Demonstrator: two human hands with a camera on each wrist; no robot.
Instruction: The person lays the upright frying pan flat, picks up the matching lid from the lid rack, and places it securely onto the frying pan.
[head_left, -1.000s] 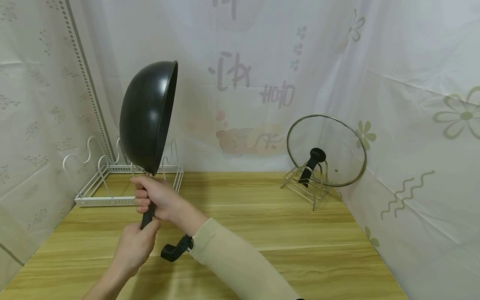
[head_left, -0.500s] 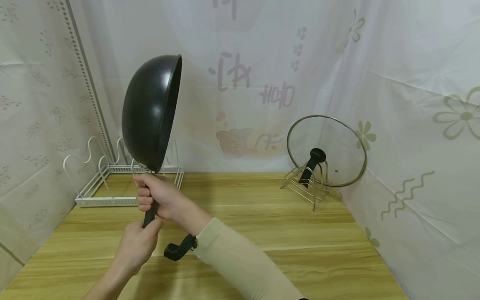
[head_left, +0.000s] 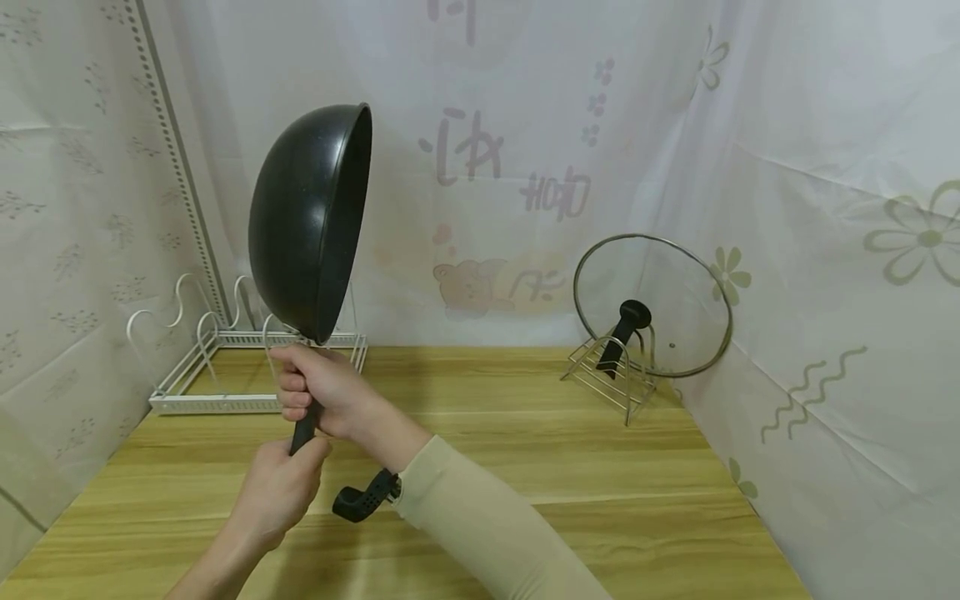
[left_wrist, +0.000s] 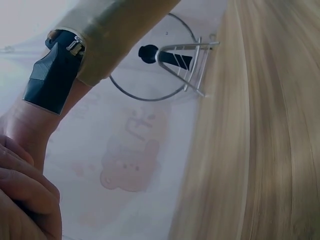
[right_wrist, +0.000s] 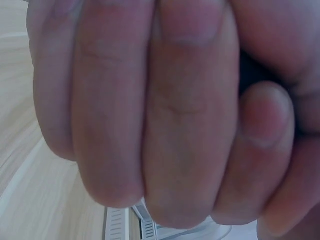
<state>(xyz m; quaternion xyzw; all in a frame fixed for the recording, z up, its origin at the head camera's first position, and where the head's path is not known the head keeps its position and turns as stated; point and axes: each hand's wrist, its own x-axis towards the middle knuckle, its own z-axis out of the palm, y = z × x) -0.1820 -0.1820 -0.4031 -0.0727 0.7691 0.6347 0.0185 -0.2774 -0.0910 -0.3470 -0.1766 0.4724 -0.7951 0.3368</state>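
Observation:
A deep black wok [head_left: 296, 225] is held up on its side in the head view, its opening facing right and its rim leaning slightly right at the top. My right hand [head_left: 326, 392] grips the black handle [head_left: 303, 429] close below the bowl. Lower on the same handle, my left hand [head_left: 277, 492] grips its end, thumb upward. In the right wrist view, curled fingers [right_wrist: 185, 125] wrap the handle and hide most of it. Curled fingers [left_wrist: 30, 200] also show at the lower left of the left wrist view.
Behind the wok, a white rack [head_left: 217, 404] with curved dividers stands at the table's back left. A glass lid [head_left: 686, 304] with a black handle [head_left: 618, 337] leans upright in a small wire stand [head_left: 628, 400] at the back right. Printed curtains [head_left: 480, 208] surround the wooden tabletop [head_left: 525, 450].
The wok has shifted slightly right and up, with both hands following on its handle. A little more of its inside shows. The lid and the white rack stay in place.

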